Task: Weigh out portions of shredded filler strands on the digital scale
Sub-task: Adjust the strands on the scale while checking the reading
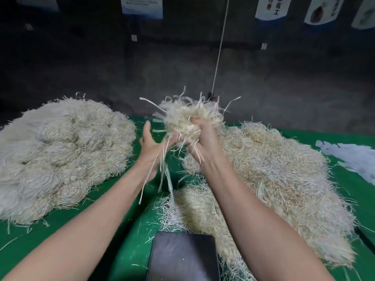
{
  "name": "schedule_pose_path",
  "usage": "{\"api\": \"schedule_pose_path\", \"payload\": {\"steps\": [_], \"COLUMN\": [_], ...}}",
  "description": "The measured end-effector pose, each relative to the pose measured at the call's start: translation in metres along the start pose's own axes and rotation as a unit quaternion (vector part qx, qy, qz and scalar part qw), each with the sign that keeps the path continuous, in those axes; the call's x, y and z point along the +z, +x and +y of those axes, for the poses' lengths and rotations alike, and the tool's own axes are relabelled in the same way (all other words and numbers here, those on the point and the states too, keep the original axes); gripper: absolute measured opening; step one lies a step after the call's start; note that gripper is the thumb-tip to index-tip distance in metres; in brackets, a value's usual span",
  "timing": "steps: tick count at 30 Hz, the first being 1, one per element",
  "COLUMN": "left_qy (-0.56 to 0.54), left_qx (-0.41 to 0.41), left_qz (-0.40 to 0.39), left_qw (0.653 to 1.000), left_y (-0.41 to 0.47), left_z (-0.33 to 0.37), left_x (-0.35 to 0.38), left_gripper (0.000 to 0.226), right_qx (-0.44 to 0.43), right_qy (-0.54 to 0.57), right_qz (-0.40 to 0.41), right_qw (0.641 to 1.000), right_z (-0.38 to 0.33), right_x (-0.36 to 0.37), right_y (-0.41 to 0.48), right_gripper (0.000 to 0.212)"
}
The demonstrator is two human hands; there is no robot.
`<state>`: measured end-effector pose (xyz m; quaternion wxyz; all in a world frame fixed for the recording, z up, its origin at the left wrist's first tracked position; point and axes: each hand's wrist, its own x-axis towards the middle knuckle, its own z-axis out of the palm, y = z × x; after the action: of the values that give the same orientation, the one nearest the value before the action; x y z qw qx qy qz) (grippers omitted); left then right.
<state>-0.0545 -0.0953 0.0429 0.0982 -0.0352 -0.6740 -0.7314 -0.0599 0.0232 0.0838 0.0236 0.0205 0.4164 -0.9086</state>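
Note:
A clump of pale shredded strands (182, 116) is raised above the green table. My right hand (203, 138) grips it from the right, fingers dug into the strands. My left hand (151, 140) is under its left side, palm up and fingers straight, with loose strands trailing down over the palm and wrist. The dark flat scale (182, 258) lies at the near edge between my forearms, its platform bare. A large loose heap of strands (274, 179) spreads on the right, below the raised clump.
A second big mound of rounded strand bundles (60, 151) fills the left of the green table (60, 224). White flat sheets (353, 157) lie at the far right. A thin rope (220, 45) hangs before the dark wall behind.

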Motion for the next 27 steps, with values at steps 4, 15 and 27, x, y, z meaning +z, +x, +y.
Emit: {"api": "schedule_pose_path", "payload": {"steps": [4,15,27], "left_qy": [-0.213,-0.023,0.235], "left_qx": [-0.209,-0.21,-0.208], "left_qz": [-0.143,-0.069,-0.223], "left_qw": [0.944,0.975,0.923], "left_y": [-0.006,-0.042,-0.083], "left_z": [-0.018,-0.068,-0.118], "left_x": [0.007,0.028,-0.036], "left_gripper": [0.028,0.039,0.07], "right_qx": [0.064,0.106,0.198], "right_qy": [-0.234,-0.235,-0.394], "right_qz": [0.022,-0.045,0.091], "right_qw": [0.97,0.965,0.893], "right_z": [0.054,0.049,0.101], "right_x": [-0.025,-0.115,-0.174], "right_y": [-0.016,-0.051,-0.061], "right_gripper": [0.052,0.112,0.092]}}
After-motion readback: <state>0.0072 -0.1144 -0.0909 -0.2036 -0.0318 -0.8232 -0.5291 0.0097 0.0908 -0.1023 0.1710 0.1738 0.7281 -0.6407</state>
